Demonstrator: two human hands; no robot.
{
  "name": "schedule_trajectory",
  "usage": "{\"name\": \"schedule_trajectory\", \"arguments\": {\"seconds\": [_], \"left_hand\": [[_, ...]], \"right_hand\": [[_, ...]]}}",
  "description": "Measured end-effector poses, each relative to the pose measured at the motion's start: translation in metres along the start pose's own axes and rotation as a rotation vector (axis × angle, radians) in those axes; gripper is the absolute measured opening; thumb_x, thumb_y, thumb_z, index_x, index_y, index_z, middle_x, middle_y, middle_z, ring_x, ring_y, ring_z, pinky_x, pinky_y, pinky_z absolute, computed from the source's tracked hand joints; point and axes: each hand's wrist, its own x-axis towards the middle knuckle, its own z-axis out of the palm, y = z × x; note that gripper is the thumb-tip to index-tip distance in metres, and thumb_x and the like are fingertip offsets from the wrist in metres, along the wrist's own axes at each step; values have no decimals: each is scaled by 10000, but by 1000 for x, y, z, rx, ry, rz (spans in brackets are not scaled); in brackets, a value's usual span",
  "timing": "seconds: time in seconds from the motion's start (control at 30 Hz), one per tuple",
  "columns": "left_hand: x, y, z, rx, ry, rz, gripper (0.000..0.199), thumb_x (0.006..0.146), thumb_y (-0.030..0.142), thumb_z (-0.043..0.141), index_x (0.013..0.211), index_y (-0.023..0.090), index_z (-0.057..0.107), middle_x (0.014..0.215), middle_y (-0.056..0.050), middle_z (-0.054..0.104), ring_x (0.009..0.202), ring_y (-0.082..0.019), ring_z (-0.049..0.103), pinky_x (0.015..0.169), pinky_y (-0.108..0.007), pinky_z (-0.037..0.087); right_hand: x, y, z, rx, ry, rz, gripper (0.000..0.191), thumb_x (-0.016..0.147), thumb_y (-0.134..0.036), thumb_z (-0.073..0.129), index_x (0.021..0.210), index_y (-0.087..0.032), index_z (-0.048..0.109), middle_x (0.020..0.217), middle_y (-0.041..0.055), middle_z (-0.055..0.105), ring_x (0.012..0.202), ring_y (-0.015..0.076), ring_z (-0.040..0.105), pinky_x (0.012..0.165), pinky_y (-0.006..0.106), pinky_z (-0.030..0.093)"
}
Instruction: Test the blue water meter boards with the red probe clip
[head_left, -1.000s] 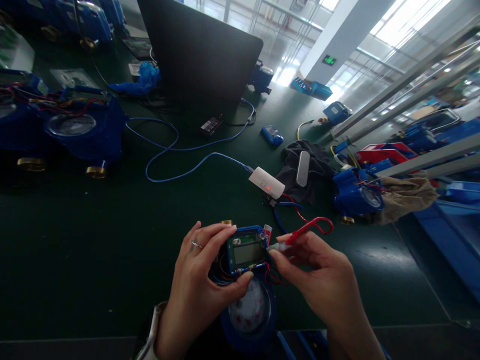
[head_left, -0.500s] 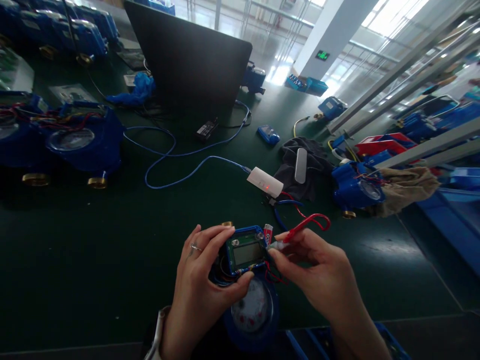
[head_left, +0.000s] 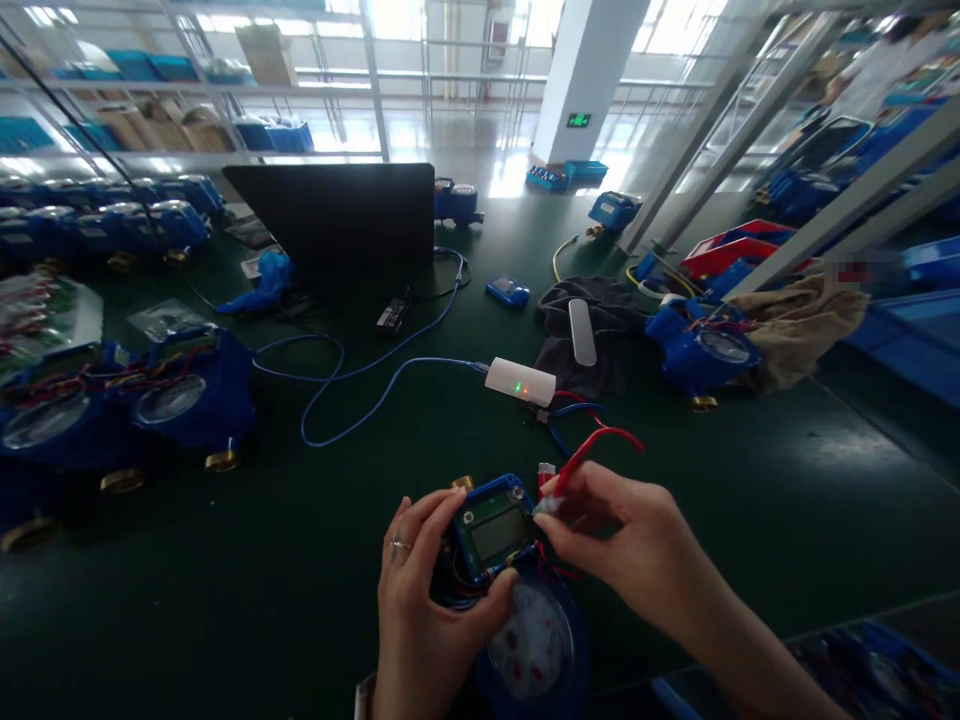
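Observation:
My left hand (head_left: pixel 420 590) grips a blue-framed display module (head_left: pixel 496 537) by its sides, thumb at the lower edge and fingers at the upper left. A green circuit board and grey screen show in it. Beneath lies a blue water meter (head_left: pixel 531 640) with a round clear dial. At the module's right edge, my right hand (head_left: pixel 626 515) pinches a small pale connector (head_left: pixel 550 505) with a looped red cable (head_left: pixel 596 437) leading from it. Whether the connector touches the board I cannot tell. Behind the fingertips stands a small red-and-white cylinder (head_left: pixel 545 473), and thin red wires hang below.
A white adapter box (head_left: pixel 520 382) with green and red lights joins a blue cable (head_left: pixel 382 385). Beyond it are a laptop (head_left: pixel 337 215), a dark cloth (head_left: pixel 600 340) and a grey flat device (head_left: pixel 582 332). Blue meters (head_left: pixel 195 390) stand left; another meter (head_left: pixel 697 350) sits right.
The view has tilted upward, bringing in more shelves at the back. A green light now shows on the adapter box beside the red one. Both hands keep their hold.

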Motion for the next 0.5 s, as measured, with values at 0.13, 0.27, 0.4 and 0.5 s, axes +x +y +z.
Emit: {"name": "schedule_trajectory", "arguments": {"seconds": [0.13, 0.27, 0.4, 0.5], "left_hand": [[-1, 1, 2, -32, 1, -41, 511, 785, 239, 670, 1272, 262, 517, 1254, -98, 602, 1184, -307, 569, 1089, -639, 351], [-1, 2, 1, -39, 4, -54, 497, 774, 228, 674, 1251, 245, 532, 1244, -105, 609, 1176, -309, 577, 1092, -642, 351], [1, 0, -1, -13, -23, -38, 537, 748, 221, 699, 1259, 243, 538, 1252, -111, 623, 1170, -317, 596, 1070, -650, 386], [2, 3, 0, -9, -40, -53, 574, 690, 201, 728, 1239, 238, 564, 1244, -117, 642, 1164, -334, 607, 1061, -664, 397]], "right_hand": [[1, 1, 1, -8, 11, -32, 27, 789, -200, 674, 815, -197, 667, 711, -5, 718, 588, 137, 676, 543, 226, 568], [2, 0, 0, -8, 12, -41, 30, 784, -211, 667, 810, -197, 667, 716, 2, 721, 588, 146, 681, 539, 235, 569], [0, -2, 3, 32, 13, 3, 51, 778, -245, 676, 803, -201, 679, 708, 9, 733, 584, 163, 695, 531, 236, 577], [-2, 2, 6, 77, 65, 40, 100, 758, -294, 702, 814, -212, 700, 690, 7, 734, 575, 173, 701, 525, 229, 589]]}}
